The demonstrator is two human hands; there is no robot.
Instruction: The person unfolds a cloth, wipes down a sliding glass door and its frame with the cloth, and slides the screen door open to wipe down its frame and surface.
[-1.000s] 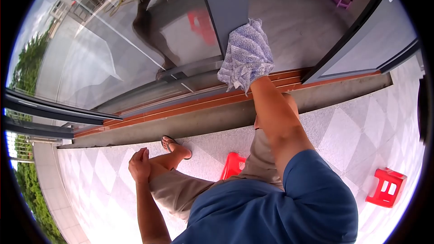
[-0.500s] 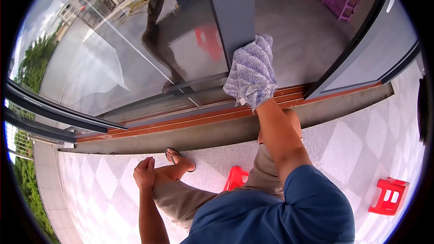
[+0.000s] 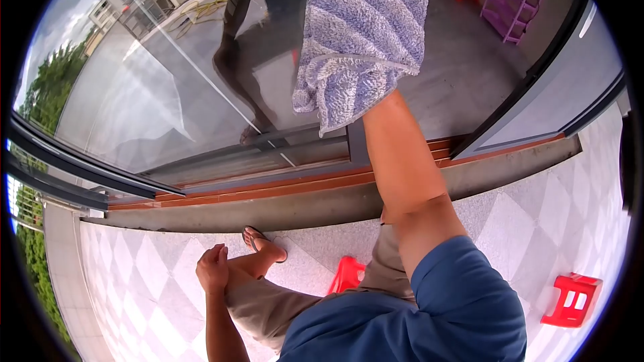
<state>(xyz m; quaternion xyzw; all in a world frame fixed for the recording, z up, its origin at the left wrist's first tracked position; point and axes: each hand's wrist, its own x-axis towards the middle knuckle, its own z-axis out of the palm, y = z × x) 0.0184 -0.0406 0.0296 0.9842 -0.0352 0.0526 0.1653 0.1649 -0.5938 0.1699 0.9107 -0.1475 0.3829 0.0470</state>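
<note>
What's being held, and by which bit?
A bluish-purple cloth, spread over the right hand; that hand is hidden underneath, so which bit it grips can't be told.

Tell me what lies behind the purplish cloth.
The right forearm runs up to the cloth, but the right hand is covered, so its grip cannot be seen. Part of the grey door frame shows below the cloth; its stretch higher up is hidden.
</note>
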